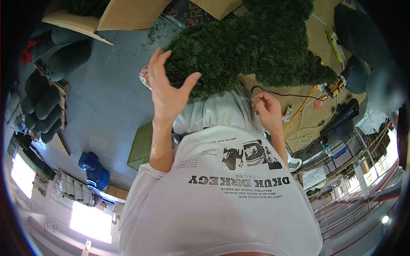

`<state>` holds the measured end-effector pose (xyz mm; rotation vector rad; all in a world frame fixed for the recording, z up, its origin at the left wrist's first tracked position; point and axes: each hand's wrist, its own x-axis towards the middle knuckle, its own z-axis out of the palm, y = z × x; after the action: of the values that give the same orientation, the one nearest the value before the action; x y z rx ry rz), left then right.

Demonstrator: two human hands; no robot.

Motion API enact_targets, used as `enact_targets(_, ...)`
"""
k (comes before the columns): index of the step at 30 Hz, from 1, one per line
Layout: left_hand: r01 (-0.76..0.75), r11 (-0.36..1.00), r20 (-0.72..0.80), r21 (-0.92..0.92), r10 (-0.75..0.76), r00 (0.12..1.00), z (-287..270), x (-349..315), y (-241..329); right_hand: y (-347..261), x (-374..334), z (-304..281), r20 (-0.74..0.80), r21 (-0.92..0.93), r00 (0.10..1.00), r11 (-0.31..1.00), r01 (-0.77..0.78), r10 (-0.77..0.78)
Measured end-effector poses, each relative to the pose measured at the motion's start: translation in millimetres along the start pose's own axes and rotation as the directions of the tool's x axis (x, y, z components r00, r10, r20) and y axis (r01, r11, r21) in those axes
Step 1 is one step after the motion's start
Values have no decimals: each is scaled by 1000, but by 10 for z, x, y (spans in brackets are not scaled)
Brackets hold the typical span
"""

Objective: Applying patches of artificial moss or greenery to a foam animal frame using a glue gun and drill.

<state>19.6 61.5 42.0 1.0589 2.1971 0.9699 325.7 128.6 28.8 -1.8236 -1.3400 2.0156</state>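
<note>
A large dark-green piece of artificial foliage spreads across the work surface in front of me, its near edge reaching my lap. My left hand is raised at its left edge, open, thumb and fingers spread wide with nothing between them. Near my right thigh, below the foliage, my right hand has its fingers curled in. Whatever they may hold is too small or hidden to tell. A thin black cord runs close above that hand. Beside my left wrist shows a small red-and-white wrapped item.
To the right lie a yellow-and-black power tool, a yellow-green power strip and a coiled pale cord. Open cardboard boxes stand far left. A green bin sits by my left elbow; dark rounded bundles are stacked left.
</note>
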Motion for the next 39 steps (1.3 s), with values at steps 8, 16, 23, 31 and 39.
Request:
enact_targets(8, 105, 994, 74, 30, -107, 991, 100, 14, 7, -966, 141, 502, 39, -419, 845, 759, 498, -533)
enact_targets(16, 149, 964, 49, -219, -141, 989, -101, 9, -173, -722, 279, 367, 206, -388, 836, 742, 547, -508)
enact_targets(23, -203, 966, 73, 163, 193, 978, -49, 27, 100, -605, -48, -272, 485, -378, 869, 920, 104, 101)
enact_targets(31, -238, 956, 62, 173, 231, 971, 33, 93, 37, -39, -251, -601, 80, -781, 994, 624, 15, 77)
enact_targets(39, -72, 774, -52, -629, 51, 997, -420, -110, 457, -47, -368, -498, -1, -418, 988, 897, 141, -156)
